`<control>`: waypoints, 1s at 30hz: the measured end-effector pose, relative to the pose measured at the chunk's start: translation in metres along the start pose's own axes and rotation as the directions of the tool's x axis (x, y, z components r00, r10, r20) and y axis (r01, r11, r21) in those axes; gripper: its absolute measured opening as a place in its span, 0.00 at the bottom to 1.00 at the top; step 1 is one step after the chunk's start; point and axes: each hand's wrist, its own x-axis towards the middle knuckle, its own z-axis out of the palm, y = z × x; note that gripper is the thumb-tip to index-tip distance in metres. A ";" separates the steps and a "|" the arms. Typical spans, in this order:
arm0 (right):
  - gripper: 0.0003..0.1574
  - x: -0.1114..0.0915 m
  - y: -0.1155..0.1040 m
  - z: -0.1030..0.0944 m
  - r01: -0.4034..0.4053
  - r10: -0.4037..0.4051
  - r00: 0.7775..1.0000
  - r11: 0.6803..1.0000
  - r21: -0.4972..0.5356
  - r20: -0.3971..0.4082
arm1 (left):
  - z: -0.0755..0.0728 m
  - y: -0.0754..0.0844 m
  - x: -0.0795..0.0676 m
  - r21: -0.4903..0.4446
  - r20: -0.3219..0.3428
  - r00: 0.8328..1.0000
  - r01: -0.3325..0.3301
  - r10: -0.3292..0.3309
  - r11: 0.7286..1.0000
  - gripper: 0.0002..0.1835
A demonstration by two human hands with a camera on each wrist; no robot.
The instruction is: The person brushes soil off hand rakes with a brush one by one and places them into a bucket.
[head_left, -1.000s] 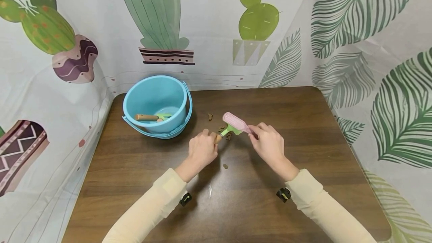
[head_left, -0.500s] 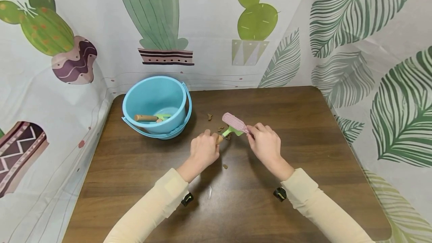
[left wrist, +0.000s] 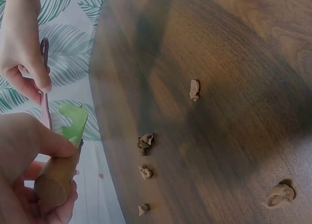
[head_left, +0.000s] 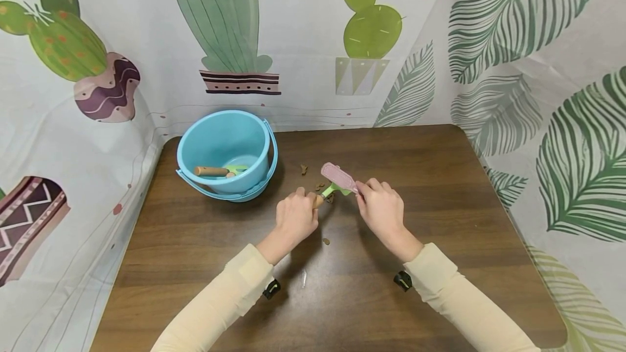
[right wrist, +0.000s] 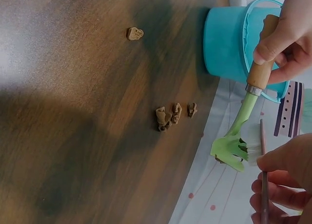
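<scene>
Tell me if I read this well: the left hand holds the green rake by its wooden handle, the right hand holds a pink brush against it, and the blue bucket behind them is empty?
Not quite: the bucket is not empty. The head view shows another wooden-handled tool lying inside it. The rest stands: the left hand holds the rake by its handle, and the right hand holds the pink brush at it.

Green rake (head_left: 329, 191), wood handle, touching pink brush (head_left: 339, 176) above table.

Blue bucket (head_left: 227, 151); pink brush (head_left: 339, 177); green rake (right wrist: 233, 141).

Two bare hands, long cream sleeves, small black wrist-mounted cameras under each forearm
</scene>
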 end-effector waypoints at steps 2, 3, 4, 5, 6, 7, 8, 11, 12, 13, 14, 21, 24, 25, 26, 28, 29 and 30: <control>0.15 0.000 -0.001 0.000 -0.002 0.002 1.000 1.000 0.002 0.008 | 0.000 0.000 0.000 0.002 0.004 1.000 0.002 -0.002 1.000 0.07; 0.15 0.000 -0.001 0.000 -0.003 0.003 1.000 1.000 0.003 0.012 | 0.000 0.000 0.000 0.004 0.006 1.000 0.003 -0.003 1.000 0.07; 0.15 -0.001 -0.001 0.000 -0.004 0.003 1.000 1.000 0.004 0.017 | 0.000 0.000 0.000 0.005 0.009 1.000 0.005 -0.005 1.000 0.07; 0.15 -0.001 -0.002 0.000 -0.005 0.004 1.000 1.000 0.006 0.020 | 0.000 0.000 0.000 0.008 0.012 1.000 0.006 -0.006 1.000 0.07; 0.15 -0.001 -0.002 0.000 -0.006 0.005 1.000 1.000 0.008 0.024 | 0.000 0.000 0.000 0.010 0.014 1.000 0.008 -0.008 1.000 0.08; 0.15 -0.001 -0.002 0.000 -0.007 0.007 1.000 1.000 0.010 0.028 | 0.000 0.000 0.000 0.011 0.014 1.000 0.010 -0.010 1.000 0.08; 0.15 -0.001 -0.002 0.000 -0.009 0.009 0.999 1.000 0.011 0.030 | 0.000 -0.001 0.000 0.012 0.013 1.000 0.011 -0.011 1.000 0.08; 0.15 -0.002 -0.003 0.000 -0.015 0.015 0.999 1.000 0.018 0.038 | -0.001 -0.002 0.001 0.011 0.008 1.000 0.015 -0.015 1.000 0.09; 0.15 -0.002 -0.003 0.000 -0.017 0.016 0.999 1.000 0.020 0.041 | -0.001 -0.002 0.001 0.010 0.006 1.000 0.016 -0.016 1.000 0.09; 0.15 -0.003 -0.003 -0.001 -0.019 0.018 0.999 1.000 0.022 0.043 | -0.002 -0.002 0.001 0.010 0.004 1.000 0.017 -0.017 1.000 0.09; 0.15 -0.003 -0.003 0.000 -0.019 0.018 0.999 1.000 0.024 0.046 | -0.002 -0.002 0.002 0.009 0.002 1.000 0.019 -0.019 1.000 0.09; 0.14 -0.005 -0.003 -0.001 -0.023 0.021 0.999 0.999 0.041 0.047 | -0.004 -0.003 0.003 -0.010 -0.017 1.000 0.025 -0.025 1.000 0.09; 0.14 -0.005 -0.003 -0.001 -0.023 0.021 0.999 0.999 0.046 0.043 | -0.004 -0.003 0.003 -0.015 -0.011 1.000 0.025 -0.025 1.000 0.10; 0.14 -0.006 -0.003 -0.002 -0.022 0.020 0.999 0.999 0.047 0.040 | -0.004 -0.003 0.003 -0.015 -0.008 1.000 0.026 -0.026 1.000 0.09; 0.14 -0.006 -0.003 -0.002 -0.019 0.018 0.999 0.999 0.048 0.037 | -0.004 -0.003 0.003 -0.014 -0.005 1.000 0.026 -0.027 1.000 0.09; 0.15 -0.006 -0.003 -0.003 -0.013 0.012 1.000 0.999 0.048 0.027 | -0.003 -0.003 0.003 -0.015 0.001 1.000 0.029 -0.029 0.999 0.09; 0.15 -0.006 -0.003 -0.004 -0.008 0.007 1.000 0.999 0.048 0.020 | -0.003 -0.003 0.003 -0.016 0.001 1.000 0.029 -0.029 0.999 0.09; 0.14 -0.005 -0.003 -0.004 -0.004 0.003 1.000 0.999 0.048 0.013 | -0.003 -0.003 0.003 -0.017 0.001 1.000 0.030 -0.030 0.999 0.09</control>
